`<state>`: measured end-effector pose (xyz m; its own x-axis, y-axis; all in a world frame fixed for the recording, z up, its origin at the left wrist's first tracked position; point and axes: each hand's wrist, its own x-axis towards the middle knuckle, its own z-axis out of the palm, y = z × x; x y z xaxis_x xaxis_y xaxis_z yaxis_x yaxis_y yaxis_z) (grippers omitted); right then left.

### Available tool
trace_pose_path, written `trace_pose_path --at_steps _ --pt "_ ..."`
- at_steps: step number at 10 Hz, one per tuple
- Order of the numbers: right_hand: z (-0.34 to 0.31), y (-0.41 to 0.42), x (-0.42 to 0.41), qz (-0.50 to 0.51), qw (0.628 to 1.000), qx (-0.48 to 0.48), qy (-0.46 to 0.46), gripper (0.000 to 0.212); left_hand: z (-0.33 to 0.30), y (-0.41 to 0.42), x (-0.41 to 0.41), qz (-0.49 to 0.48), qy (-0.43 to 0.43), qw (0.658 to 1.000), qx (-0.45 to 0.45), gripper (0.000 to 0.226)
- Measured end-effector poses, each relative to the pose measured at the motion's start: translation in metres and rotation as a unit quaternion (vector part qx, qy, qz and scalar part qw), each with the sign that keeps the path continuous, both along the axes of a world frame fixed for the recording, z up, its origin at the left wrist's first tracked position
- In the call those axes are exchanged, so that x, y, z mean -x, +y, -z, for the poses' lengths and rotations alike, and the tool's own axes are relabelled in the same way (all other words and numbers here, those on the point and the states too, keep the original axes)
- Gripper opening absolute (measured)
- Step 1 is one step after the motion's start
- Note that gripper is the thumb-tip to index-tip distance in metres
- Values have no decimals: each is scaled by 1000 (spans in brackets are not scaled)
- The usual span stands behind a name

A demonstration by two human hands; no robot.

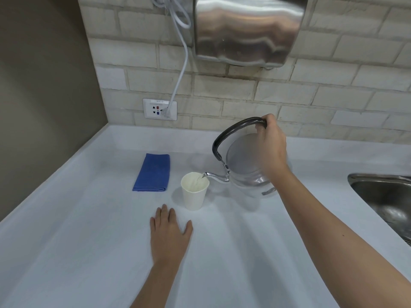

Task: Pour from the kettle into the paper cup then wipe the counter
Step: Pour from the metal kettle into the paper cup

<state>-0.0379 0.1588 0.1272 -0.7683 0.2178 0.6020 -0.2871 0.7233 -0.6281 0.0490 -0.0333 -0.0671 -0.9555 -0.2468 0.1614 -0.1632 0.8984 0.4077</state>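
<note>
A silver metal kettle (246, 170) with a black arched handle is tilted to the left, and my right hand (270, 147) grips that handle at its top. Its thin spout reaches over the rim of a white paper cup (194, 196), and a thin stream of water runs from it into the cup. The cup stands upright on the pale counter (89, 218). My left hand (169, 234) lies flat on the counter just in front of the cup, fingers apart, holding nothing. A folded blue cloth (153, 173) lies left of the cup.
A steel sink (387, 196) is set into the counter at the right. A steel appliance (246, 30) hangs on the brick wall above, its white cord running down to a wall socket (159, 109). A brown side wall closes the left.
</note>
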Motion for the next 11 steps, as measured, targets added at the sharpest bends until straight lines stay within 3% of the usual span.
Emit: trace_pose_path --at_steps 11 --pt "-4 -4 -4 5 1000 -2 1 13 5 -1 3 -4 4 1000 4 65"
